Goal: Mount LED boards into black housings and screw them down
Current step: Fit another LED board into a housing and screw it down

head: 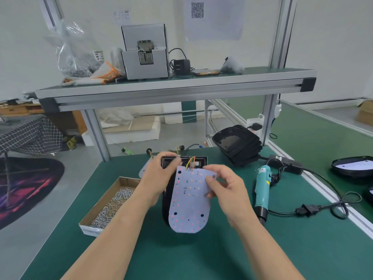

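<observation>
1 LED board (189, 201) — lengthwise, wires (191, 163) away

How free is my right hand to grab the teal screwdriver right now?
Probably yes, once it lets go: the right hand pinches the LED board, but the screwdriver lies on the mat just right of it with nothing between.
</observation>
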